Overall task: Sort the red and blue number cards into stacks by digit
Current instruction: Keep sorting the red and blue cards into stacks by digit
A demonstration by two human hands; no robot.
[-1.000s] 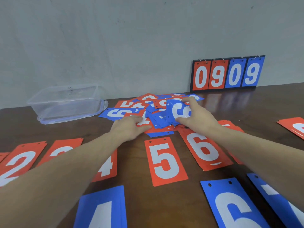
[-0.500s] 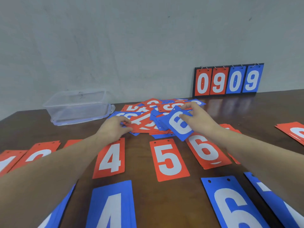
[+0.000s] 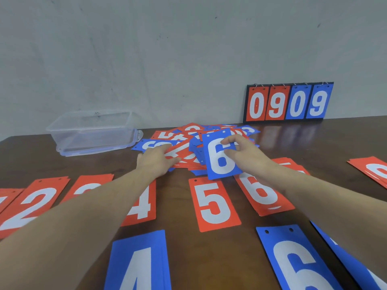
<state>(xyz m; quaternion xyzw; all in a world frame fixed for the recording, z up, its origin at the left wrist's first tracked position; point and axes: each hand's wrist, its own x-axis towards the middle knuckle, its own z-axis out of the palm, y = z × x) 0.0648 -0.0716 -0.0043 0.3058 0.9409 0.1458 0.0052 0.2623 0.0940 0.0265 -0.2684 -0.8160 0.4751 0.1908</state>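
Blue 6 card [image 3: 219,158] is being pinched by right hand [image 3: 245,153].
Left hand [image 3: 156,162], fingers flat, is pressing the pile [image 3: 188,151]; the blue 6 stack [image 3: 297,260] is probably being targeted next.

1. A dark brown, glossy wooden worktop [image 3: 345,141] fills the lower part of the view.
2. Behind it rises a plain grey-white plastered wall [image 3: 167,49], marked with small dark specks and faint scuffs.
3. Soft, even light falls across both; the worktop's far edge shows pale reflections near the wall.
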